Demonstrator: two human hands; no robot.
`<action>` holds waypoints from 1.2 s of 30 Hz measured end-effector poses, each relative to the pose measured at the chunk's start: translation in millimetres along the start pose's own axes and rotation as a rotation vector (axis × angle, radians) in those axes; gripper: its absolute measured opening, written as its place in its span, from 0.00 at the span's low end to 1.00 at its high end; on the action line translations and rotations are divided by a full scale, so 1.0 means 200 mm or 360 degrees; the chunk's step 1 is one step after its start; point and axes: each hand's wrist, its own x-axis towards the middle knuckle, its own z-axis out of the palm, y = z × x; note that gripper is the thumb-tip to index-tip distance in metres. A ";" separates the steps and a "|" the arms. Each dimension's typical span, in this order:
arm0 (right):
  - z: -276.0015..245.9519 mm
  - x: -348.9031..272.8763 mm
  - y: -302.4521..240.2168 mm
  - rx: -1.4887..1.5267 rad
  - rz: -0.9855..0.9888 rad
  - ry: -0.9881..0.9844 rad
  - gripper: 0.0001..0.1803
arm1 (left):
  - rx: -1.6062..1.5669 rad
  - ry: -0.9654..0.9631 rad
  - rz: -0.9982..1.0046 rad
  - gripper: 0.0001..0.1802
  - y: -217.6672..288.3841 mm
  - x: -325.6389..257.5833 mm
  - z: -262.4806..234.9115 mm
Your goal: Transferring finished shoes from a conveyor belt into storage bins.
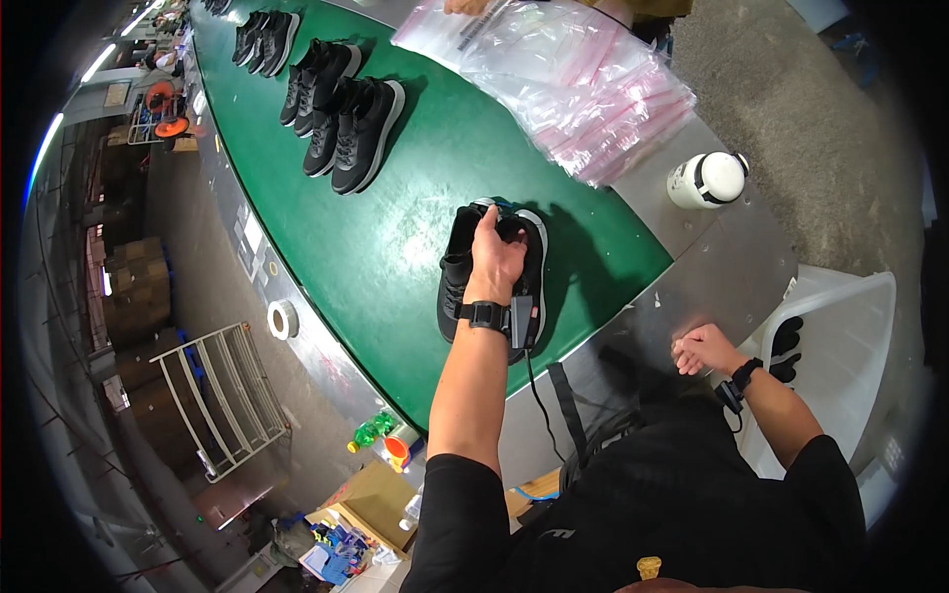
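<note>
Near the close end of the green belt sits a pair of black sneakers [457,287] with pale soles, side by side. My left hand [497,252] is closed on them at the heel collars, its fingers partly hidden in the shoe openings. Over the steel edge to the right, my right hand [704,348] is curled into a loose fist, and nothing shows in it. Both wrists wear black straps with small devices. The right fist is near a white plastic bin [875,326] holding black items, perhaps shoes.
More black sneakers [368,138] stand in rows up the belt [435,188]. Clear plastic bags with pink edges [593,109] lie at the far right, near a white bottle [707,181]. A tape roll [283,319], green bottle [371,432] and orange-lined cup [398,447] line the left edge.
</note>
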 end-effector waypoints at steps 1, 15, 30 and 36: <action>-0.02 0.00 0.00 -0.0005 0.0046 -0.0031 0.15 | -0.0047 0.0032 -0.0051 0.23 -0.01 -0.03 0.01; 0.02 -0.06 0.08 -0.0124 -0.0161 -0.0004 0.15 | 0.0103 -0.0360 -0.0034 0.25 -0.04 -1.25 -0.32; 0.22 -0.34 0.32 -0.0422 -0.0693 0.0254 0.14 | 0.2827 -0.0086 0.0771 0.27 -0.93 -1.57 -1.06; 0.47 -0.37 0.29 -0.0542 -0.0851 0.0010 0.14 | 0.3093 -0.0178 0.1117 0.25 -1.15 -1.56 -1.29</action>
